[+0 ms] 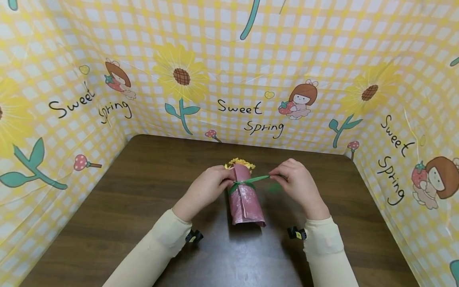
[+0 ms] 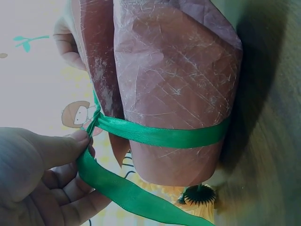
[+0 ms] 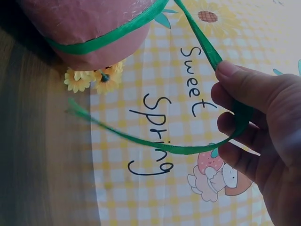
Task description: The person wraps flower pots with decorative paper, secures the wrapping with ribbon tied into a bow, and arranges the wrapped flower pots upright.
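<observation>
Pale sleeves (image 1: 152, 253) lead to the left hand (image 1: 206, 187) and right hand (image 1: 297, 183), fingers closed, pinching opposite lengths of green ribbon (image 2: 164, 136) round the pink-wrapped bouquet (image 1: 245, 203) lying on the worktop (image 1: 125, 207). Pulling both evenly should tighten without crumpling.

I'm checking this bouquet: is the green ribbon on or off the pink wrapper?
On: all three views show the green ribbon across the pink wrapper, with the left hand and right hand each pinching a tail.
</observation>
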Available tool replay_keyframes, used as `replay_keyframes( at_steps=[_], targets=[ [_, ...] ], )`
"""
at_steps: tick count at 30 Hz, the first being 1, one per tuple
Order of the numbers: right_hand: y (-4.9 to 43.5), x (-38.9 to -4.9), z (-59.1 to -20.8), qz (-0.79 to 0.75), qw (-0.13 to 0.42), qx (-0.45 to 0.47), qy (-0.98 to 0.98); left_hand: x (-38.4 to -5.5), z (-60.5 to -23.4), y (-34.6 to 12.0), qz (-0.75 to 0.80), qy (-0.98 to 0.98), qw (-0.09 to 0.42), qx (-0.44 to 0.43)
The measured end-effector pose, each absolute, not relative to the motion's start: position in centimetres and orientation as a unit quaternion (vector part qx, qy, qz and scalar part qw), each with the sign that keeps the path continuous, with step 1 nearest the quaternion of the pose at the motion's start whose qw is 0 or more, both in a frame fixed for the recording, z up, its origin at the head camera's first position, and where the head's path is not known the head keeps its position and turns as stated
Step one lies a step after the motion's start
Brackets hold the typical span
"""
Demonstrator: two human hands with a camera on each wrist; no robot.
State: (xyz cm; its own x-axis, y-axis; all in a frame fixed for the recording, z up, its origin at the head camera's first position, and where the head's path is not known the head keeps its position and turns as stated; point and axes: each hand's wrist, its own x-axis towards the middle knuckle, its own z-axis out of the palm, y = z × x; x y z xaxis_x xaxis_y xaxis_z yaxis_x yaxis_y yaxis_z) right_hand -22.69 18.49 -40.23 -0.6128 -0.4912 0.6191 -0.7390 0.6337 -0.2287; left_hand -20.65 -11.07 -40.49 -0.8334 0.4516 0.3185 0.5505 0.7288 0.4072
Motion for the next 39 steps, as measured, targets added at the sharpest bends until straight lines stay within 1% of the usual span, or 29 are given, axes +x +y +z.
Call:
replay_keyframes(
  at_steps=[8, 16, 31, 39],
  targets=[
    [19.0, -23.0, -40.8, 0.232, 0.234, 0.354, -0.875, -20.8, -40.6, -11.2, -0.250, -0.924, 0.090, -0.276],
    [19.8, -23.3, -41.0, 0.218, 0.197, 0.345, -0.891, -20.9, -40.8, -11.5, -0.234, -0.924, 0.102, -0.284],
    [20.9, -23.7, -41.5, 0.208, 0.152, 0.341, -0.904, -21.3, -41.0, -11.8, -0.237, -0.933, 0.071, -0.262],
    [21.4, -23.6, -41.7, 0.190, 0.078, 0.319, -0.925, -21.9, -41.6, -12.2, -0.235, -0.941, 0.028, -0.244]
  ],
)
